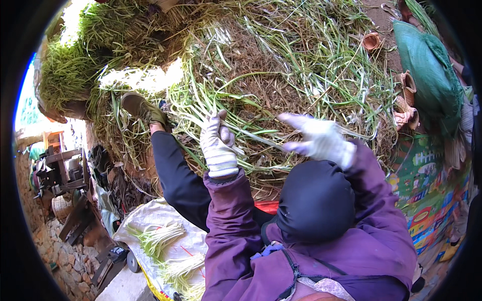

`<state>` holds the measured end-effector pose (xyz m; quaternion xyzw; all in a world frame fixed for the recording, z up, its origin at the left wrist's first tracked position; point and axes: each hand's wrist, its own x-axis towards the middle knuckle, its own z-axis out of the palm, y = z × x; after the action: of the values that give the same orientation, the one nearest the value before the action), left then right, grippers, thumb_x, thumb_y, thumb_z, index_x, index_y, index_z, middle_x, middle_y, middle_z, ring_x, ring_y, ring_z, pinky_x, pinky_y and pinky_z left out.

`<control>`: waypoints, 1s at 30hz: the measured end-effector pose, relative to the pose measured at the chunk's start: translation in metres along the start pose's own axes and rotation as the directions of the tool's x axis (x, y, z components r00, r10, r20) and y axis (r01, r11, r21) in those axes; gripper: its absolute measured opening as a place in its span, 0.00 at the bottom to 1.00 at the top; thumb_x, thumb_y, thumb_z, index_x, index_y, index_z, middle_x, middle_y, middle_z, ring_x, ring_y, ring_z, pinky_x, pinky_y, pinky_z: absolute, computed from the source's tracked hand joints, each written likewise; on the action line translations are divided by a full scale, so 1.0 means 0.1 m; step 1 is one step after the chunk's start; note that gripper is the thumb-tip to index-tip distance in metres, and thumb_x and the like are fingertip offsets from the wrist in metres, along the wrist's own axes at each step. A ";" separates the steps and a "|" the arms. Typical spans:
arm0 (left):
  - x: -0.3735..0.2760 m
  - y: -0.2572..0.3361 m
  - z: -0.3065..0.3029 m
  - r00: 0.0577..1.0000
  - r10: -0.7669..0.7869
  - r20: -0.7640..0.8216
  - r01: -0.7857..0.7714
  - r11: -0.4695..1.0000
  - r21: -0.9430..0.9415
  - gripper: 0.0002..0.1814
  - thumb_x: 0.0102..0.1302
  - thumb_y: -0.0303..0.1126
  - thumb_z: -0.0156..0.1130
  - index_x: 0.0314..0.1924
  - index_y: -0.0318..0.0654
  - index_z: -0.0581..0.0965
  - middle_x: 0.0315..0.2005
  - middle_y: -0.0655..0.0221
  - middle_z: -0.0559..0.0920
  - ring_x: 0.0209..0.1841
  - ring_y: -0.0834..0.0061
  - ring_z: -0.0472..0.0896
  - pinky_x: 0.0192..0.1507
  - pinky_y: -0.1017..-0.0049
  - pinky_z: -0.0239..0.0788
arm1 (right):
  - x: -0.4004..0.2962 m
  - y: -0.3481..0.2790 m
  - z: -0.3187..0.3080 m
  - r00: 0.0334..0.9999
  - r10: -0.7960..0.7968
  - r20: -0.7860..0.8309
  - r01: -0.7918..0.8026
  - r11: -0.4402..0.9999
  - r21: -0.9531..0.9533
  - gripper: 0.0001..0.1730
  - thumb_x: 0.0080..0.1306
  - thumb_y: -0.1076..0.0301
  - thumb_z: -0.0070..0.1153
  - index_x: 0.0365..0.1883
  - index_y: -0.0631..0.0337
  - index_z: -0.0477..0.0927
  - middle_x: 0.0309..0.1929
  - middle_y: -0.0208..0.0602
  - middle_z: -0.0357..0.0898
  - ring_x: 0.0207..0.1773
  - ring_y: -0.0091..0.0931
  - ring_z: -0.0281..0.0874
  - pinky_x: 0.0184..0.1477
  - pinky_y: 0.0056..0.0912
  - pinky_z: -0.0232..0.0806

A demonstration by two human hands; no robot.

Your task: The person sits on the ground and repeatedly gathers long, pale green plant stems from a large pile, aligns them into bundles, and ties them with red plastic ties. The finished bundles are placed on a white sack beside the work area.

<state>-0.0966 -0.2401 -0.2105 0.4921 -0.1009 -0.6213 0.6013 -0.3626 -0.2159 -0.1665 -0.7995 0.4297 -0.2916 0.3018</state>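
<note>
My left hand (219,141), in a pale striped knit glove, is closed around a bunch of scallion-like green stalks (196,109). Their leaves fan out up and to the left, and pale ends show below the fist. To its right, my right hand (322,139) is in a whitish glove with fingers apart, somewhat blurred. One pale stalk (260,139) runs from near my left fist towards the lower finger of that hand; I see no grip on it. Beneath both hands spreads a thick litter of leaves and roots (271,90). My bent knee (316,199) rises just below the right hand.
Tied bundles of stalks (182,265) lie on a white woven sack (131,222) at lower left. Heaped greens (67,71) fill the upper left. Clay pots (406,88), a stuffed green sack (425,67) and a printed mat (433,188) are at right. Machinery (67,165) stands far left.
</note>
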 end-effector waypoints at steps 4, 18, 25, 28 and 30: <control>-0.14 0.17 0.11 0.993 0.102 -0.065 -0.101 0.995 0.020 0.10 0.70 0.32 0.55 0.43 0.33 0.77 0.25 0.73 0.78 0.11 0.89 0.59 0.10 0.86 0.47 | 0.07 0.18 0.64 0.801 0.075 0.594 -0.306 0.904 0.298 0.16 0.68 0.56 0.54 0.47 0.56 0.80 0.38 0.37 0.83 0.39 0.28 0.81 0.44 0.31 0.71; -0.55 -0.60 -0.26 0.998 0.063 -0.014 -0.060 0.987 0.146 0.20 0.68 0.33 0.59 0.56 0.28 0.70 0.40 0.55 0.83 0.34 0.71 0.82 0.40 0.76 0.75 | 0.33 0.09 0.82 0.872 0.046 0.487 -0.051 0.999 -0.004 0.21 0.67 0.46 0.46 0.41 0.53 0.80 0.34 0.43 0.79 0.35 0.42 0.78 0.37 0.43 0.70; -0.21 0.03 -0.90 0.981 0.061 -0.184 -0.081 0.992 -0.102 0.17 0.72 0.34 0.53 0.56 0.34 0.71 0.29 0.67 0.79 0.14 0.84 0.66 0.11 0.83 0.55 | -0.15 0.29 1.07 0.840 0.317 0.440 0.040 0.773 -0.633 0.55 0.52 0.42 0.63 0.72 0.52 0.52 0.74 0.44 0.50 0.73 0.45 0.51 0.67 0.56 0.50; -0.20 0.09 -1.02 0.972 0.063 -0.227 -0.096 0.986 -0.135 0.19 0.72 0.38 0.52 0.57 0.33 0.71 0.26 0.67 0.79 0.11 0.83 0.64 0.09 0.82 0.50 | -0.41 0.53 0.97 0.848 0.259 0.463 0.099 0.780 -0.618 0.43 0.59 0.58 0.58 0.71 0.50 0.54 0.73 0.43 0.52 0.68 0.43 0.59 0.61 0.57 0.59; -0.20 0.11 -1.02 0.973 0.042 -0.226 -0.074 0.988 -0.133 0.19 0.72 0.40 0.52 0.55 0.33 0.72 0.26 0.67 0.79 0.09 0.83 0.63 0.08 0.81 0.48 | -0.64 0.87 0.76 0.890 0.211 0.403 0.110 0.760 -0.641 0.33 0.61 0.68 0.52 0.66 0.51 0.62 0.66 0.43 0.64 0.59 0.42 0.71 0.52 0.52 0.68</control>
<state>-0.0189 -0.1789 -0.2428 0.5119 -0.0035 -0.5501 0.6598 -0.3816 -0.1818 -0.2927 -0.8867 0.4432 0.0776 0.1062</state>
